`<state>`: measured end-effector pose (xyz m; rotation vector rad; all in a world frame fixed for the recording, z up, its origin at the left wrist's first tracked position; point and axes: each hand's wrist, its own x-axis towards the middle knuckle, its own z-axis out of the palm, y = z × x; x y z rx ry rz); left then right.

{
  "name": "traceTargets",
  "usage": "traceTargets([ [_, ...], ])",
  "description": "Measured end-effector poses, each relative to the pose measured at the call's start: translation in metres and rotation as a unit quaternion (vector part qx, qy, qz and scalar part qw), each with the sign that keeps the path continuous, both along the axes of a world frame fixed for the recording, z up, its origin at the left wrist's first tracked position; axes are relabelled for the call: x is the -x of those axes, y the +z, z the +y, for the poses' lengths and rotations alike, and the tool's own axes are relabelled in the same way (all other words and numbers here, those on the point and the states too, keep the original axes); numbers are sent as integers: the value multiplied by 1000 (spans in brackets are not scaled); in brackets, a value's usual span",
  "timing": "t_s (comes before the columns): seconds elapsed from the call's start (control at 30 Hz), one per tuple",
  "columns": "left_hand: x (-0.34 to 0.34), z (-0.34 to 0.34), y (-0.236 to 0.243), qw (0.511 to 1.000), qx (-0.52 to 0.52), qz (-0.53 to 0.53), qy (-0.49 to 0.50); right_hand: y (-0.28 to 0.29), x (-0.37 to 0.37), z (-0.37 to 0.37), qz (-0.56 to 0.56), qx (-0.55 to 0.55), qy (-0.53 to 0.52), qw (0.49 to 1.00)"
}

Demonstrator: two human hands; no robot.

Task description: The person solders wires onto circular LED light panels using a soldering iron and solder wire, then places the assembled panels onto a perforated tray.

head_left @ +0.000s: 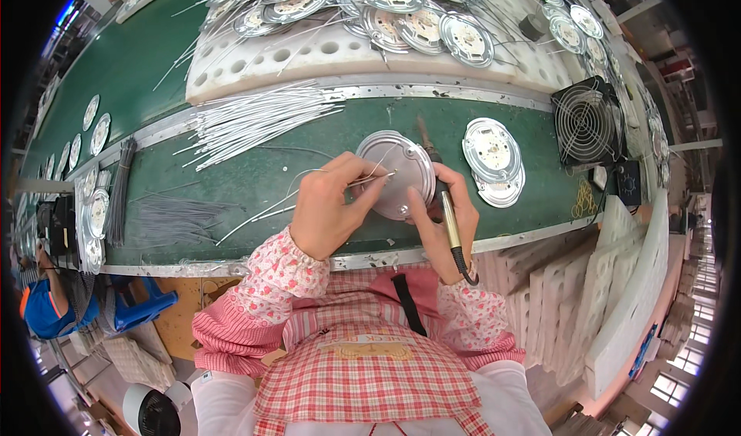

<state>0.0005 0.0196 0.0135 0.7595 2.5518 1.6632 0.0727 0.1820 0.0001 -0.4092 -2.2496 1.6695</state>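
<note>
A round metal lamp plate (392, 190) is held over the green bench, its grey side facing up. My right hand (442, 224) grips its right edge and also carries a soldering iron (450, 224), whose tip points away from me past the plate. My left hand (333, 197) is closed in a pinch on thin wires (363, 180) at the middle of the plate. The wires' free ends trail out to the left, below my wrist. The exact spot where the wires meet the plate is partly hidden by my fingertips.
White wires (258, 119) and dark grey wires (174, 218) lie on the left. Two stacked lamp plates (492, 154) sit at right, before a black fan (588, 121) and yellow solder wire (584, 202). Behind, a perforated foam board (262, 64) bears heaped plates. Foam sheets (617, 282) lean at lower right.
</note>
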Motion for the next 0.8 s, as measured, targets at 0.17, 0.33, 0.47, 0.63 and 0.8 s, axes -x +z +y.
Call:
traceTargets([
  [0.17,-3,1,-1,999,23,36,22,6,-1,-3,28,-73,11,997],
  [0.33,-10,-1,0,997,28,63,34,10,-5,-7,81,-170,13,982],
  [0.47,-15,-4,2,995,28,87,27,14,-11,-11,113,-182,31,976],
  [0.63,-19,-7,-5,993,11,119,-4,21,-24,-20,116,-224,59,966],
  [0.8,-9,-20,-15,996,-23,-24,-87,28,-12,9,89,-186,157,966],
])
